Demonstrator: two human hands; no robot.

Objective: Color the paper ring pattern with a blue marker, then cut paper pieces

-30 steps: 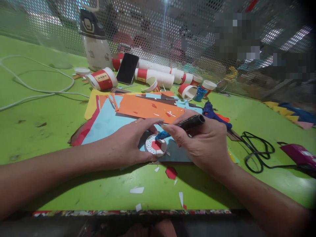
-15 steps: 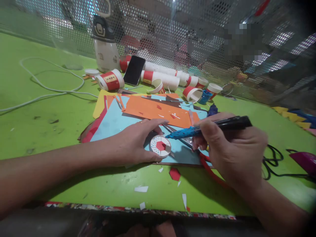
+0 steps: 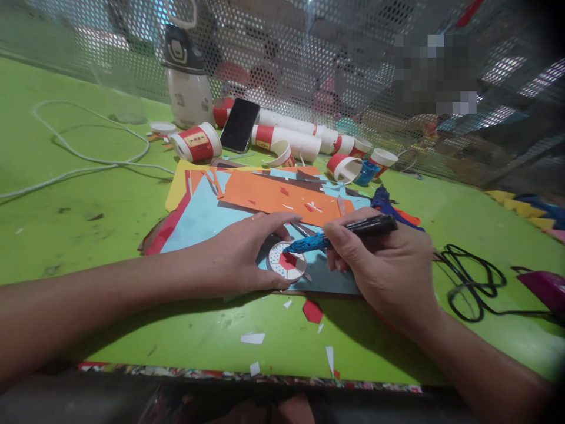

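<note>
My left hand point(image 3: 247, 253) grips a small round white disc point(image 3: 292, 273) between thumb and fingers, over the light blue paper point(image 3: 194, 224). A red hexagon sits at the disc's centre, lines run out to its rim, and blue dots cover its left sections. In my right hand point(image 3: 388, 259) is a blue marker point(image 3: 309, 242) with a black rear end, its tip at the upper part of the disc. Whether the tip touches the disc I cannot tell. Scissors lie on the paper, mostly hidden behind the marker and my right hand.
Orange paper point(image 3: 260, 191) with scraps lies behind the disc. Several red-and-white paper cups point(image 3: 196, 143), a phone point(image 3: 241, 125) and a bottle point(image 3: 188, 88) stand or lie farther back. A dark blue glue gun point(image 3: 383, 200) is behind my right hand. A black cord point(image 3: 468, 282) coils at right.
My right hand has moved left with the marker, bringing its tip from beside the disc's upper right edge to over its upper part. My left hand and the disc stay put.
</note>
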